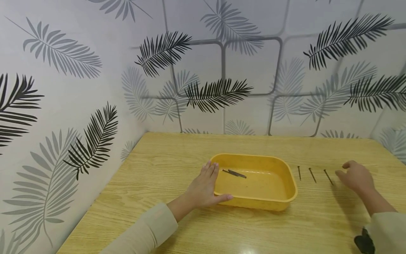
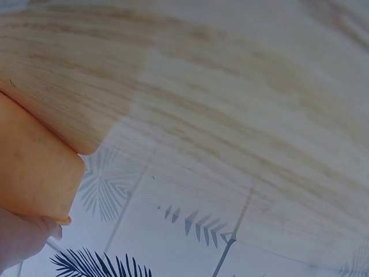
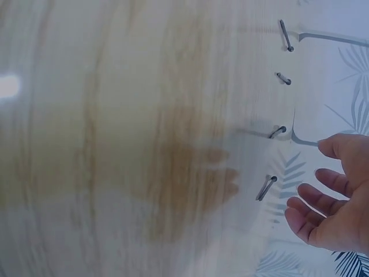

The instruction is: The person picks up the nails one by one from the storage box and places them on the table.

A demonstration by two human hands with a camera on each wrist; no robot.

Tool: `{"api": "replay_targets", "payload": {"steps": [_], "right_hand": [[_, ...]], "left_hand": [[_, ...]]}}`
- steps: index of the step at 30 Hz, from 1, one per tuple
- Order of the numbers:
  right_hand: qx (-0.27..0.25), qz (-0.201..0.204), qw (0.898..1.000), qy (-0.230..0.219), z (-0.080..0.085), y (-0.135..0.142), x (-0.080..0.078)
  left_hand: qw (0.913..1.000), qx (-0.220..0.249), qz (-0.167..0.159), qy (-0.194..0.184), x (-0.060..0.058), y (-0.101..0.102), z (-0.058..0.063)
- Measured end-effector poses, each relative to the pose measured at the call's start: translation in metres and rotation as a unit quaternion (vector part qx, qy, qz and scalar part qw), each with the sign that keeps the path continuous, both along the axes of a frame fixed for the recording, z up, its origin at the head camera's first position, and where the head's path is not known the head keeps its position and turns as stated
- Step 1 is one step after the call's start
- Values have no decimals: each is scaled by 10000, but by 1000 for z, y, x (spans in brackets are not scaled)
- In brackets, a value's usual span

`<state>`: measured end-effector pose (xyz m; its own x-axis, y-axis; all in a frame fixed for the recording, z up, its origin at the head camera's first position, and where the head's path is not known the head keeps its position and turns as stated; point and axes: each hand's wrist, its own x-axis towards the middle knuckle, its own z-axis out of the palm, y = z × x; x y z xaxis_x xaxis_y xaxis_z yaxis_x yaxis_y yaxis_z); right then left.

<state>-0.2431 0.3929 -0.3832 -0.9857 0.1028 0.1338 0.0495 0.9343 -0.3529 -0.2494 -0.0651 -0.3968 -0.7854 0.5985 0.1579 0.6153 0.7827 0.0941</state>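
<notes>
A yellow plastic tray (image 1: 253, 203) stands on the wooden table, with several dark nails (image 1: 234, 173) lying in its left part. My left hand (image 1: 204, 185) rests on the tray's left end, fairly straight fingers along the side rim and thumb over the front rim. In the left wrist view, fingers overlap the orange-looking tray (image 2: 40, 156) at its rim. To the tray's right, nails (image 1: 312, 175) lie spaced out in a row. My right hand (image 1: 356, 176) hovers just right of them; the right wrist view shows it empty, fingers loosely bent, near the closest nail (image 3: 266, 188).
The light wooden table (image 1: 152, 169) runs back to a wall (image 1: 253, 70) patterned with grey and black leaves. Another wall stands along its left side. A small black object (image 1: 364, 241) shows by the right sleeve.
</notes>
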Motion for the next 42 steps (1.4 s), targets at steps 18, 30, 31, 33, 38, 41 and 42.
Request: {"api": "replay_targets", "payload": {"steps": [18,30,31,33,38,41,42], "right_hand": [[-358,502,9980,122,6,-20,-7],[-456,673,9966,134,18,-45,-8],[-481,694,9963,144,19,-46,-8],[-535,726,9958,159,20,-50,-8],[-684,739,9948,173,24,-57,-10],[-742,731,9945,138,25,-61,-11],[-760,735,9943,123,25,-62,-11]], "left_hand": [[10000,7,-45,4,0,-1,0],[10000,2,-21,-33,1,-1,1],[10000,23,-16,-49,1,-1,1],[10000,19,-11,-49,1,-1,1],[10000,-32,-9,-37,0,0,1],[10000,-39,-5,-60,0,0,1],[10000,-39,-8,-66,0,0,2]]}}
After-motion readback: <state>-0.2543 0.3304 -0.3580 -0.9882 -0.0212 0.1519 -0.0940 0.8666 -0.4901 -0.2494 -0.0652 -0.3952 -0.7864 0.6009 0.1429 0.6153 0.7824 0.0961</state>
